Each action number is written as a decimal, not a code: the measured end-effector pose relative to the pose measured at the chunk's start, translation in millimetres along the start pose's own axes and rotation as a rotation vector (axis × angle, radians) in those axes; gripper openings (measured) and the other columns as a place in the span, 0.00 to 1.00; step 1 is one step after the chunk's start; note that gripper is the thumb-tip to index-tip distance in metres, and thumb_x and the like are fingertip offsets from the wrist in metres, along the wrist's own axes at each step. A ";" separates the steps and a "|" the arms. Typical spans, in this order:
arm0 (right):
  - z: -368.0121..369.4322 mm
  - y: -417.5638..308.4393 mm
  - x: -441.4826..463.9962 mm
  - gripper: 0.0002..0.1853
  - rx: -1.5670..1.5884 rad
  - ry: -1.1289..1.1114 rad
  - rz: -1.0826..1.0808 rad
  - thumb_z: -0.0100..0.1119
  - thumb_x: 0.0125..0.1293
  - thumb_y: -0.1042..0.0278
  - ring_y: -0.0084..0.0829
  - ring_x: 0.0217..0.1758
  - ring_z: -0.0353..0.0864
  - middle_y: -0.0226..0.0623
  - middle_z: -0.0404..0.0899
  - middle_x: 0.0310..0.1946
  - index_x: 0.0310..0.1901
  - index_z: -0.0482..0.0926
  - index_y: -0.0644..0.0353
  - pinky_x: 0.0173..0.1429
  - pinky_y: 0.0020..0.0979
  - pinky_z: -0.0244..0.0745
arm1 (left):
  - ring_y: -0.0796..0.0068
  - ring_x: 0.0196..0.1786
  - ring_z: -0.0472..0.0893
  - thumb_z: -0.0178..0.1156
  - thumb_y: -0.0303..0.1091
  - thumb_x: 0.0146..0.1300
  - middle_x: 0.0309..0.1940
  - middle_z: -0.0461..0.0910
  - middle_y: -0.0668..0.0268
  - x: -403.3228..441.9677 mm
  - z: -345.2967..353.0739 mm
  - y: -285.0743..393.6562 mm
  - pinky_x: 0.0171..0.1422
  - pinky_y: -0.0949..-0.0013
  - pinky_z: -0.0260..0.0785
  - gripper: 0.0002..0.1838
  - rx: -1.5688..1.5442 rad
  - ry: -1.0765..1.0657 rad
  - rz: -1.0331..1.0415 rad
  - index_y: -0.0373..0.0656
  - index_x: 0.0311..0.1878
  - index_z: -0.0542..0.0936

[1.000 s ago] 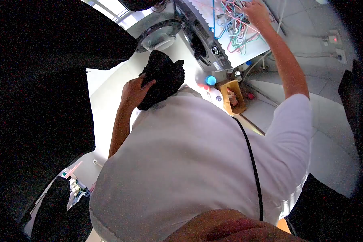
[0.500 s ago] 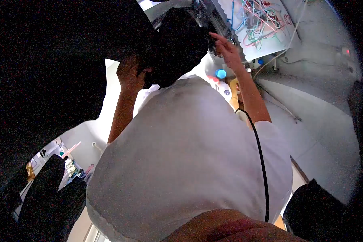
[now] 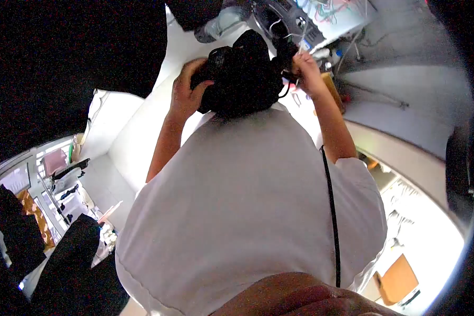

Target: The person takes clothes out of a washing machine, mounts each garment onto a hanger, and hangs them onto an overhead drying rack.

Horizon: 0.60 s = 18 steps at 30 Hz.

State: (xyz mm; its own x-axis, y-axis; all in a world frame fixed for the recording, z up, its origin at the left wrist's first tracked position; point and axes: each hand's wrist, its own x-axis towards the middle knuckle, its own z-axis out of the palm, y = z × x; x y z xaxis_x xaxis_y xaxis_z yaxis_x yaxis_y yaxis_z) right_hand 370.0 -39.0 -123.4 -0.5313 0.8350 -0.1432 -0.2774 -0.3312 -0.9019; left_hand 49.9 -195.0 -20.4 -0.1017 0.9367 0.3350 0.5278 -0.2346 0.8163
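A bunched black cloth (image 3: 242, 79) is held up in front of my chest. My left hand (image 3: 188, 87) grips its left side, with the thumb over the front. My right hand (image 3: 305, 68) is closed at the cloth's right end, on a pale, thin hanger whose wire shows beside the fingers. Part of the hanger is hidden behind the black cloth. Beyond my right hand, more hangers (image 3: 334, 10) lie on a white surface.
The front-loading machine (image 3: 295, 21) stands ahead, its round door (image 3: 224, 23) open to the left. A yellow container (image 3: 332, 89) is right of my right hand. Dark hanging cloth (image 3: 73, 68) covers the upper left. A wooden stool-like object (image 3: 397, 279) shows at lower right.
My right hand has come down from the pile of hangers to the black cloth, bringing a pale hanger. My left hand still holds the cloth. The view has turned.
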 end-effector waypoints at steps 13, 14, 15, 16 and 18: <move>72.0 -46.6 -192.2 0.16 -0.329 0.382 -0.275 0.52 0.82 0.66 0.14 0.36 0.75 0.25 0.82 0.40 0.67 0.75 0.55 0.43 0.18 0.72 | 0.57 0.54 0.81 0.78 0.34 0.57 0.55 0.81 0.56 -63.5 -32.5 13.3 0.60 0.61 0.75 0.26 0.036 -0.155 0.475 0.33 0.56 0.79; 93.8 -48.7 -198.4 0.17 -0.387 0.456 -0.396 0.51 0.83 0.61 0.26 0.48 0.83 0.34 0.84 0.52 0.66 0.75 0.57 0.56 0.26 0.79 | 0.59 0.53 0.82 0.75 0.34 0.60 0.54 0.82 0.58 -62.2 -27.6 17.1 0.60 0.61 0.75 0.24 -0.150 -0.193 0.279 0.34 0.56 0.80; 95.6 -47.6 -209.8 0.17 -0.387 0.460 -0.402 0.51 0.83 0.61 0.26 0.48 0.83 0.34 0.84 0.52 0.66 0.75 0.57 0.56 0.26 0.79 | 0.61 0.52 0.83 0.72 0.35 0.64 0.53 0.84 0.60 -62.0 -23.1 24.5 0.59 0.62 0.76 0.21 -0.330 -0.228 0.081 0.34 0.56 0.80; 96.7 -47.2 -219.6 0.19 -0.385 0.428 -0.409 0.56 0.78 0.68 0.25 0.53 0.81 0.33 0.83 0.55 0.67 0.75 0.59 0.60 0.28 0.77 | 0.66 0.47 0.82 0.64 0.32 0.73 0.43 0.84 0.57 -60.5 -18.3 75.8 0.57 0.65 0.74 0.13 -0.320 -0.118 0.237 0.32 0.53 0.80; 115.5 -52.1 -236.9 0.25 -0.355 0.336 -0.438 0.57 0.77 0.79 0.20 0.56 0.79 0.31 0.81 0.58 0.73 0.68 0.62 0.59 0.23 0.76 | 0.69 0.52 0.82 0.71 0.35 0.68 0.47 0.85 0.58 -49.3 -16.9 114.1 0.60 0.67 0.73 0.21 -0.271 -0.155 0.266 0.32 0.57 0.80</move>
State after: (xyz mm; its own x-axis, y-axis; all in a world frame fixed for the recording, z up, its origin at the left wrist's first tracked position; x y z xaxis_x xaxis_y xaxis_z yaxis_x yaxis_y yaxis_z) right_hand 417.8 -270.3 4.6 -0.1338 0.9706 0.1999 -0.0999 0.1875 -0.9772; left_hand 100.9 -272.4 64.1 0.1473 0.8573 0.4932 0.2754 -0.5145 0.8121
